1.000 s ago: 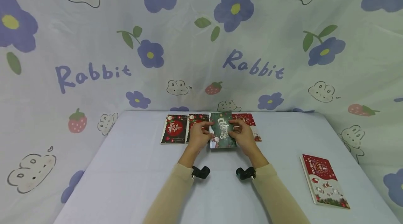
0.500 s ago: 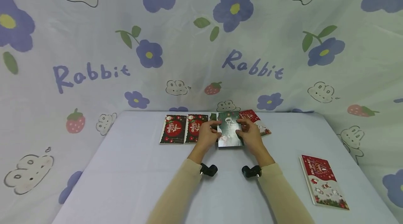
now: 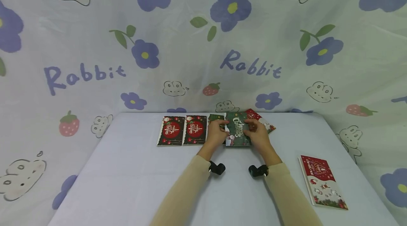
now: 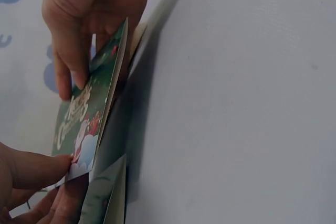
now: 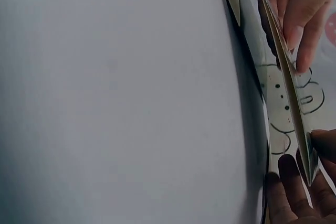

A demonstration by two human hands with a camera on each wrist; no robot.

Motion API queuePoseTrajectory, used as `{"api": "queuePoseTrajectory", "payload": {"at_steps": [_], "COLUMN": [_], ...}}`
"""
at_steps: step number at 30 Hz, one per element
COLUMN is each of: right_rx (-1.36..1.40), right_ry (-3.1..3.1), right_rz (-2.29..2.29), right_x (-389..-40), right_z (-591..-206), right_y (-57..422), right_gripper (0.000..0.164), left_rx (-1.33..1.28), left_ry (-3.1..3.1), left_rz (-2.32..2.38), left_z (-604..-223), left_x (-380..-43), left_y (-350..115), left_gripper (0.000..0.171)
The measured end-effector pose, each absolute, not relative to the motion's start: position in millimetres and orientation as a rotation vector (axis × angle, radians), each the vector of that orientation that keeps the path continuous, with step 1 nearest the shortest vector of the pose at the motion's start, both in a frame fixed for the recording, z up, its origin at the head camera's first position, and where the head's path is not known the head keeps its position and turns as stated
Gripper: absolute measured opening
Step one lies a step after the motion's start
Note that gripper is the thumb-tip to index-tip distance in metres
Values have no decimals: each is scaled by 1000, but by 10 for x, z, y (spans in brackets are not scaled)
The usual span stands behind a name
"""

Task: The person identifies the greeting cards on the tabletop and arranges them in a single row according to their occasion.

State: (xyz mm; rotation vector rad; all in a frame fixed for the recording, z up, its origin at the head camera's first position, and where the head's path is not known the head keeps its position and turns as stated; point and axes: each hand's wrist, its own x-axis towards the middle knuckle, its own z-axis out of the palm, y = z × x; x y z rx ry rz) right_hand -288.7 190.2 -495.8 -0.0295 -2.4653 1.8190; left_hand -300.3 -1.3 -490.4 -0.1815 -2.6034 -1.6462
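Note:
Both hands hold a green Christmas card (image 3: 237, 132) near the back of the table. My left hand (image 3: 216, 137) pinches its left edge, thumb on the front and fingers behind. On the opposite edge my right hand (image 3: 260, 138) grips it the same way. The wrist views show the card (image 4: 84, 114) lifted at a tilt, its thin pale edge (image 5: 294, 98) facing the camera. A second green card (image 3: 216, 117) lies partly hidden behind my left hand. A red card (image 3: 253, 114), turned askew, shows behind the held card and my right hand.
Two dark cards with red circles (image 3: 170, 130) (image 3: 195, 130) lie side by side left of the hands. A thick red-and-white stack of cards (image 3: 323, 183) sits at the right front of the white table (image 3: 127, 183). A patterned cloth (image 3: 190, 70) hangs behind the table.
Both hands have carried the held green card rightward, uncovering part of the second green card. The red card behind has shifted right and turned askew. The head view has swung slightly.

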Motion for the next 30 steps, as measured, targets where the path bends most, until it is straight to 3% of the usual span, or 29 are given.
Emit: {"api": "queuePoseTrajectory", "payload": {"at_steps": [20,30], "right_rx": [-62,62], "right_ry": [-2618,-3009], "right_rz": [1287,1061], "right_x": [-2886,-2860], "right_z": [-4975,-4914], "right_y": [2139,2195], "right_gripper": [32,54], "left_rx": [-197,-264], "left_ry": [-2688,-2738], "left_rz": [-1538,-1361], "left_z": [-4927,-4927], "left_x": [-3056,-3058], "left_y": [216,258], "left_gripper": [41,36]}}
